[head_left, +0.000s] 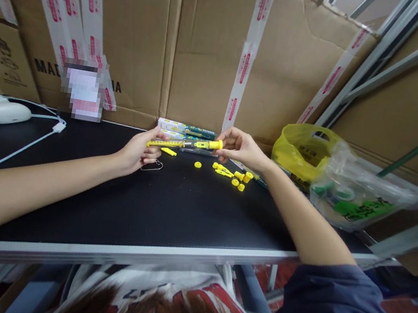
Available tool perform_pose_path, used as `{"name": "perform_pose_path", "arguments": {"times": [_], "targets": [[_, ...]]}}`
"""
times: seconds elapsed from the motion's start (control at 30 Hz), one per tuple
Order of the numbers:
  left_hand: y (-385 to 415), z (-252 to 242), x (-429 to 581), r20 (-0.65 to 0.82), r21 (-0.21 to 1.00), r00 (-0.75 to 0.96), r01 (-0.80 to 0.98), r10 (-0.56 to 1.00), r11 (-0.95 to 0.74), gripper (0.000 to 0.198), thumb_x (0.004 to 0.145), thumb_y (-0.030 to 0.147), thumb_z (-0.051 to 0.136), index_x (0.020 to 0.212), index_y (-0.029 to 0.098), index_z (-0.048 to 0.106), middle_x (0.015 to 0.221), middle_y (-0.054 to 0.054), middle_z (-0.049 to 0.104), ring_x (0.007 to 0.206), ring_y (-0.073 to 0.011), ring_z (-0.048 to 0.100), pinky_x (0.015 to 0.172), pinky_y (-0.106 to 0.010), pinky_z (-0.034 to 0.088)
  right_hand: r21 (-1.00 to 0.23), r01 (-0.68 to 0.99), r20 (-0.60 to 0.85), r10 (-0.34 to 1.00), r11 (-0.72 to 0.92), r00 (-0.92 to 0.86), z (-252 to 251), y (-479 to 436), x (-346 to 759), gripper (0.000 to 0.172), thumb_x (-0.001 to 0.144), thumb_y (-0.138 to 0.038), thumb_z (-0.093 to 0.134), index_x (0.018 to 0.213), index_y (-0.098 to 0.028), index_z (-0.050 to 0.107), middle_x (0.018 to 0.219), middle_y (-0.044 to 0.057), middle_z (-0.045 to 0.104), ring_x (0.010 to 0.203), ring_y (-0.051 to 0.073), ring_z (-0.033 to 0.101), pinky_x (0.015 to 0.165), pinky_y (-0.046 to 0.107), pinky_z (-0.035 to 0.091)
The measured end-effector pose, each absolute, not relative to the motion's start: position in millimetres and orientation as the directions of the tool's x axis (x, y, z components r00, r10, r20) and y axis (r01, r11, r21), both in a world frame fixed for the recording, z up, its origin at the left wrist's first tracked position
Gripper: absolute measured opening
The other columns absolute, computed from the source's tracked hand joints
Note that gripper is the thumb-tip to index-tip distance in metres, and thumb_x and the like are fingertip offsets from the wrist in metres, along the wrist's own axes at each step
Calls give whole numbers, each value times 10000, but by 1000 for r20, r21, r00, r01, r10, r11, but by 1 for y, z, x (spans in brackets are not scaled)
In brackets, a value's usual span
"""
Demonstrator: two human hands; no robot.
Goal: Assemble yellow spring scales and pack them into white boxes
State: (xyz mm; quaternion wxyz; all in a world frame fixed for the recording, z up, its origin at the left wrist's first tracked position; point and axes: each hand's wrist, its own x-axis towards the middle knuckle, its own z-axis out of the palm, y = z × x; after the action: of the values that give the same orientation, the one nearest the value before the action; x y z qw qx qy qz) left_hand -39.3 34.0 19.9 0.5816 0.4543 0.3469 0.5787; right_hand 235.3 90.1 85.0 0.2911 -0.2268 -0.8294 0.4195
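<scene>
A slim yellow pen-like tool (pixel 183 145) with a clear middle section is held nearly level above the black tabletop. My left hand (pixel 141 149) is closed round its left end. At the thicker yellow right end, my right hand (pixel 239 147) pinches it between the fingertips. Several small yellow plastic pieces (pixel 224 171) lie below my right hand, with yellow caps (pixel 241 187) beside them. One loose yellow ring (pixel 198 165) sits apart, under the tool. Near my left hand are a short yellow strip (pixel 168 151) and a thin bent wire (pixel 156 168).
Slim printed boxes (pixel 197 131) lie behind the hands, against tall cardboard (pixel 207 71). At right stand a yellow plastic bag (pixel 302 150) and a clear bag (pixel 346 195). White cables (pixel 21 152) and a white rounded device (pixel 5 113) occupy the left.
</scene>
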Motion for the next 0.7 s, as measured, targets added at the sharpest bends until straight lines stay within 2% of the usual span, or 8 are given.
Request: {"name": "perform_pose_path", "arguments": {"times": [0.17, 0.37, 0.57, 0.7], "targets": [[33, 19, -40, 133, 935, 80, -342, 988, -98, 300, 895, 451, 517, 785, 172, 527, 409, 120, 211, 298, -26, 160, 301, -120, 178, -839, 136, 289, 644, 527, -709, 81, 92, 234, 433, 648, -358, 815, 885, -156, 514, 760, 21, 704, 579, 93, 649, 550, 215, 547], [34, 17, -43, 146, 932, 100, -347, 984, -104, 278, 913, 425, 493, 794, 176, 524, 406, 111, 238, 288, -28, 184, 302, -117, 169, -828, 108, 355, 663, 551, -660, 71, 96, 227, 445, 616, -367, 833, 850, -150, 523, 689, 0, 676, 534, 84, 621, 509, 203, 529], [36, 16, -47, 45, 927, 118, -374, 992, 3, 278, 966, 339, 369, 770, 185, 492, 400, 104, 247, 271, -34, 168, 288, -116, 156, -758, 68, 483, 628, 649, -611, 68, 82, 216, 453, 619, -399, 823, 844, -171, 504, 669, -34, 615, 521, 66, 570, 502, 201, 510], [37, 15, -50, 10, 918, 140, -394, 990, 46, 272, 966, 334, 367, 772, 189, 491, 396, 101, 251, 266, -39, 176, 284, -117, 156, -708, 92, 515, 600, 701, -612, 71, 74, 214, 439, 653, -433, 796, 853, -185, 494, 683, -38, 590, 566, 72, 562, 508, 194, 492]]}}
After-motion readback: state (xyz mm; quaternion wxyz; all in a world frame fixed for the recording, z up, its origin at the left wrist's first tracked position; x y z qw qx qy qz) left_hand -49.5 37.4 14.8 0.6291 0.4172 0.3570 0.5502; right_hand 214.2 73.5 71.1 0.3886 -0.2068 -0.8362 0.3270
